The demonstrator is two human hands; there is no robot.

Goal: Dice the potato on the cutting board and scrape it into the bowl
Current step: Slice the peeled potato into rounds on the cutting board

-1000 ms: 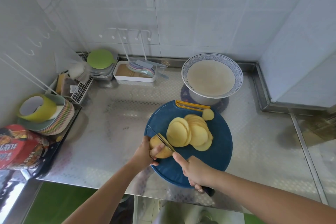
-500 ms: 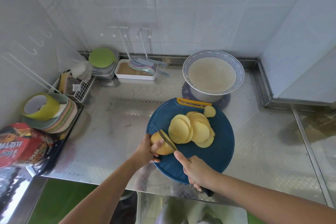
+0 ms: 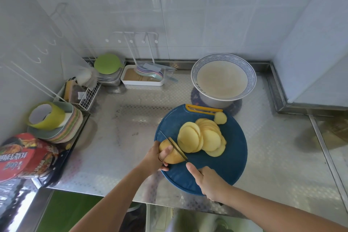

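Pointing cut end toward slices, potato

free: bare counter between cutting board and plate stack | blocked: bowl just behind board, white tray along back edge

You wear the only camera on your head — it looks forward and down at the counter. The cutting board sits close, low in the middle; the tiled wall fills the top, farther away.
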